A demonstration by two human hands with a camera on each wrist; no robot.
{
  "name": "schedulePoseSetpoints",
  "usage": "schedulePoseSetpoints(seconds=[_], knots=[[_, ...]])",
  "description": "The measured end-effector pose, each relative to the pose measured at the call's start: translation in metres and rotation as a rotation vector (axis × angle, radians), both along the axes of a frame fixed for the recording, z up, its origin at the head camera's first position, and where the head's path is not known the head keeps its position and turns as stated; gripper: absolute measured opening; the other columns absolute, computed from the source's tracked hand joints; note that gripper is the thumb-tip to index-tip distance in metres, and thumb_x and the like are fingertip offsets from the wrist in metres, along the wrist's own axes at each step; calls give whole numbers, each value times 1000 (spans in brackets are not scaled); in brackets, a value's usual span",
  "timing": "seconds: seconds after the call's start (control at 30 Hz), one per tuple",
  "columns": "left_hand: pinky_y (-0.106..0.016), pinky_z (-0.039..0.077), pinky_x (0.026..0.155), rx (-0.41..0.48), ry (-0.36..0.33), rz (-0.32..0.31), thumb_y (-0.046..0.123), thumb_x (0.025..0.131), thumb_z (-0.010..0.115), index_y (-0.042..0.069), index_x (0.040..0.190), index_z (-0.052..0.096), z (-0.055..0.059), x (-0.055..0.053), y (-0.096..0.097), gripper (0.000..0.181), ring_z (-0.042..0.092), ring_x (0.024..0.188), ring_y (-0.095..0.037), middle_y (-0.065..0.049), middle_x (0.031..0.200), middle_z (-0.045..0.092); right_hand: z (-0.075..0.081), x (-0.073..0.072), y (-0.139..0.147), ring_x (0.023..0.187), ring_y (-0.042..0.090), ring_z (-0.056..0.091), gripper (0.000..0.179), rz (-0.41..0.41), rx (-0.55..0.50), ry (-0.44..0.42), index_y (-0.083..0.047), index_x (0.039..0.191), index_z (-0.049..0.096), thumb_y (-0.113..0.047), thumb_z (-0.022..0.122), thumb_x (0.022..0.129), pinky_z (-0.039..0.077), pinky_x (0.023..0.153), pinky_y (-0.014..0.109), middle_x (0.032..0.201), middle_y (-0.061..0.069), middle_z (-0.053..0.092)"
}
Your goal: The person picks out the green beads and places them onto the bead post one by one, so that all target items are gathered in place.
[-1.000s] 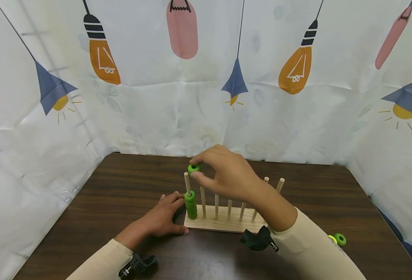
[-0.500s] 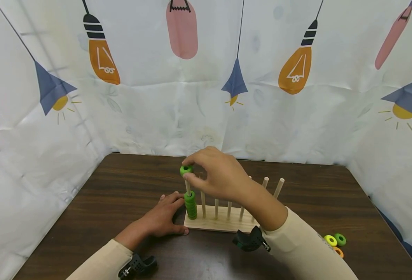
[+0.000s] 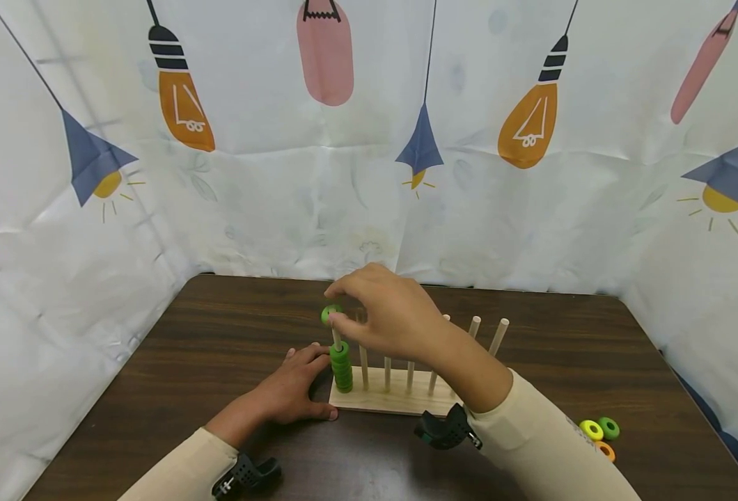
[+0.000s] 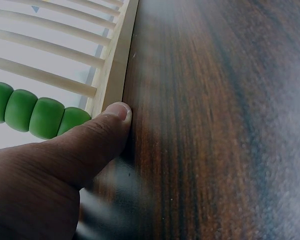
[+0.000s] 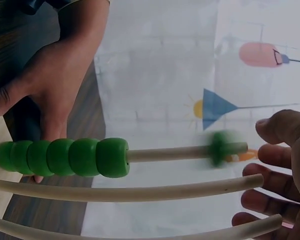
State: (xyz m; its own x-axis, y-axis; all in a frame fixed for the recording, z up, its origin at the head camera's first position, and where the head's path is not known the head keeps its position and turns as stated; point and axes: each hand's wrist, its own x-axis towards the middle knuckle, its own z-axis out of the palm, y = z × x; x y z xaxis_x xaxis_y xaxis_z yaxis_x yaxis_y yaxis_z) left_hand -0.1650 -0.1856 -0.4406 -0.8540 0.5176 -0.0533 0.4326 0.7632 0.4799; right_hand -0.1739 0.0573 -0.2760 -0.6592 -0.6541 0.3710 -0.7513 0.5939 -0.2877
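Observation:
A wooden bead stand [image 3: 394, 401] with a row of upright pegs sits on the table. Its leftmost peg carries a stack of green beads [image 3: 342, 369]. Higher on that peg, another green bead [image 5: 220, 148] is threaded, blurred by motion in the right wrist view. My right hand [image 3: 394, 306] is by the peg's top, thumb and fingers spread apart from the bead. My left hand [image 3: 294, 390] grips the stand's left end, its thumb [image 4: 117, 111] on the front edge and its fingers reaching round behind.
Right of the stand lie a yellow bead [image 3: 591, 430], a green bead [image 3: 608, 427] and an orange bead [image 3: 605, 451], near my right sleeve. The other pegs [image 3: 498, 337] stand bare. A printed white sheet [image 3: 250, 195] hangs behind the table.
My right hand has moved left, brought the green bead over the leftmost peg and let go of it. The bead has dropped slightly onto the peg. My left hand has stayed put.

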Motion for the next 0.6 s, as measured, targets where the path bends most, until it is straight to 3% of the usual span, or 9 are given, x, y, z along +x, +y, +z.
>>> schedulePoseSetpoints(seconds=[0.2, 0.4, 0.6], knots=[[-73, 16, 114, 4, 1, 2, 54, 78, 87, 9, 148, 51, -1, 0, 0, 91, 27, 148, -48, -18, 154, 40, 3, 1, 8, 119, 8, 56, 30, -31, 38, 10, -26, 124, 71, -41, 69, 98, 53, 73, 30, 120, -12, 67], [-73, 17, 114, 5, 25, -3, 53, 78, 87, 11, 146, 54, -1, 0, 0, 87, 30, 147, -47, -17, 153, 42, 8, 1, 30, 112, 8, 58, 27, -57, 56, 36, -24, 121, 72, -38, 71, 97, 52, 66, 30, 116, -11, 68], [-71, 16, 116, -4, 15, 9, 53, 77, 87, 10, 146, 54, -1, 1, 1, 88, 29, 147, -46, -17, 153, 42, 10, 2, 58, 111, 9, 59, 24, -86, 51, 81, -22, 117, 74, -35, 74, 96, 54, 68, 33, 111, -11, 69]])
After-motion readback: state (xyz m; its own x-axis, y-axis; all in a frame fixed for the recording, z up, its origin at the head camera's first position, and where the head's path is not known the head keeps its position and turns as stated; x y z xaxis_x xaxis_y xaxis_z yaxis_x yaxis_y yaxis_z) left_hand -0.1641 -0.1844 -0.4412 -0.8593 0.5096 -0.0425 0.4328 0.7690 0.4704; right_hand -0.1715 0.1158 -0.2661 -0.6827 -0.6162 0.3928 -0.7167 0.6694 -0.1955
